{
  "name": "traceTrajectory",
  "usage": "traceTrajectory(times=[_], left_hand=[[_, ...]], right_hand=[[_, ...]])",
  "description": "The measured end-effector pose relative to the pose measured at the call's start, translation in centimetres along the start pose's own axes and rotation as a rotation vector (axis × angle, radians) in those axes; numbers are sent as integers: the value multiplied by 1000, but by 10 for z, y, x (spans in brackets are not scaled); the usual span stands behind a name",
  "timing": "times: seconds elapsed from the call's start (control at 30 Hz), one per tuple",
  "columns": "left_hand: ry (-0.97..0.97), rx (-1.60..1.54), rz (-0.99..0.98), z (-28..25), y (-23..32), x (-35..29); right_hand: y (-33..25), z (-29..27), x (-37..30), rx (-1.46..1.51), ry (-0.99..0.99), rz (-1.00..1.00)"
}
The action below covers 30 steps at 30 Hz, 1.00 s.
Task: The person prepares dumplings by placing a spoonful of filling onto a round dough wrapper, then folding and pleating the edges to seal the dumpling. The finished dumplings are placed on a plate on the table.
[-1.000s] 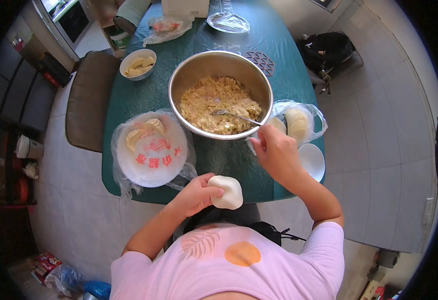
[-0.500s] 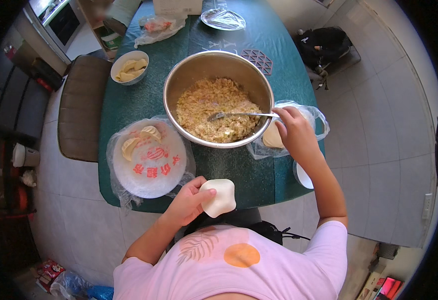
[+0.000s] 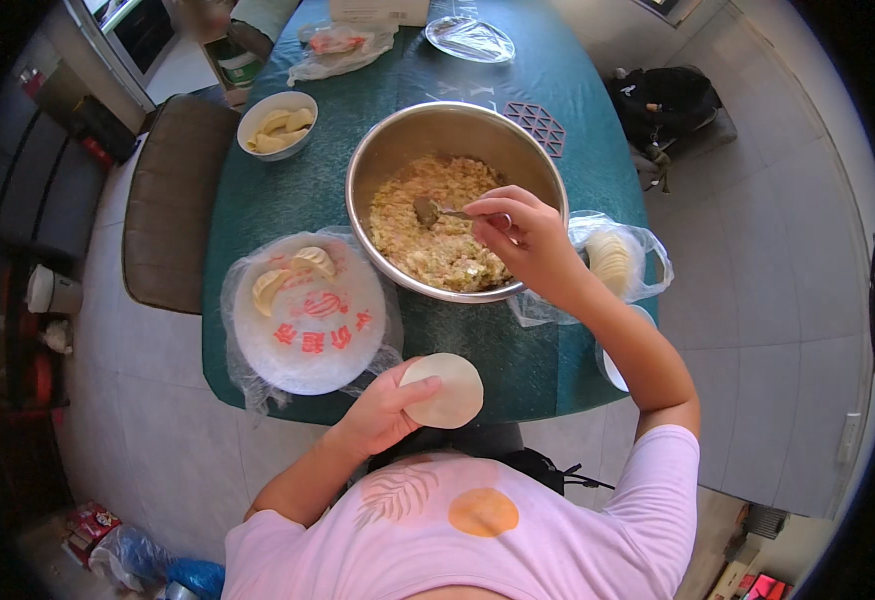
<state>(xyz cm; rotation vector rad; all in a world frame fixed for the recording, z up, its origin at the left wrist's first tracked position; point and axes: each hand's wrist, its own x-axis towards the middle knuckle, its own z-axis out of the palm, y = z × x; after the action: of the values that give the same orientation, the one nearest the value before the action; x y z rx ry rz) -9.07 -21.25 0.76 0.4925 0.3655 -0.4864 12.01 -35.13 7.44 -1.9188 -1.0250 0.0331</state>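
the left hand (image 3: 383, 412) pinches the dough wrapper (image 3: 455, 390) by the bench (image 3: 528, 375), while the right hand (image 3: 525, 235), gripping the spoon (image 3: 426, 211) at the filling (image 3: 423, 248) in the steel bowl (image 3: 398, 145), should best scoop modestly.

From the person's head, a wide fisheye view is directed steeply down and forward across a long green-covered table (image 3: 528, 375); a pale pink short-sleeved shirt (image 3: 398, 550) is caught closest, below, and a round stainless-steel bowl (image 3: 458, 130) is framed above centre.
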Motion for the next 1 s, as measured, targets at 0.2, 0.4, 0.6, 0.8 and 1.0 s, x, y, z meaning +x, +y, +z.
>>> traceTrajectory(times=[0.2, 0.4, 0.6, 0.8, 1.0], left_hand=[[52, 43, 42, -8, 0, -2], [70, 11, 1, -1, 3, 2], [77, 50, 42, -4, 6, 4], [117, 85, 79, 1, 7, 9], [114, 107, 47, 9, 7, 7]], right_hand=[[-14, -7, 15, -142, -53, -77], [18, 6, 34, -192, -133, -238], [-27, -8, -4, -191, -342, -317], [-28, -17, -6, -199, -264, -314], [2, 4, 14, -215, -359, -341]])
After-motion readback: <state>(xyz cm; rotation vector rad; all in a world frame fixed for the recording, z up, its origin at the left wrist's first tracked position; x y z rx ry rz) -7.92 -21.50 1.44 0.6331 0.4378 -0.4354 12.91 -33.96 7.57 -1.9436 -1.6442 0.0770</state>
